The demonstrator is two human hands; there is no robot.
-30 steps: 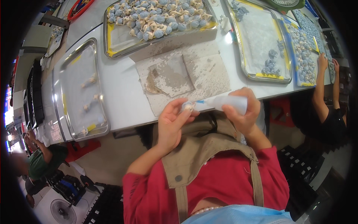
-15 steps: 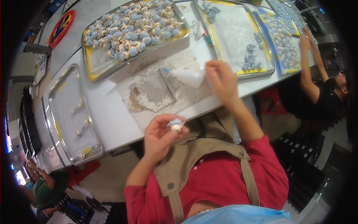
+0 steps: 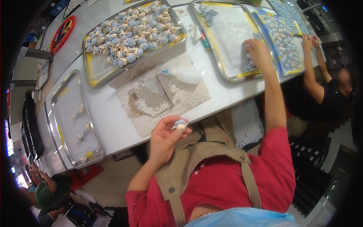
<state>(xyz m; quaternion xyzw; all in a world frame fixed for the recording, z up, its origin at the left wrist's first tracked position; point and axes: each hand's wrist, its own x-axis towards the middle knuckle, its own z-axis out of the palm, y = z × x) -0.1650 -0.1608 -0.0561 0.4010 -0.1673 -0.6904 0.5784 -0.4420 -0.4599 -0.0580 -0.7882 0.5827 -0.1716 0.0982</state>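
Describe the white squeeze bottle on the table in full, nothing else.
The bottle is whitish and translucent, apparently soft plastic, with a rounded body that tapers to a narrow neck and a small blue tip. It lies on its side on the stained cardboard, tip toward the picture's left and base toward the right. Neither the left hand nor the right hand touches it. How full it is can't be made out.
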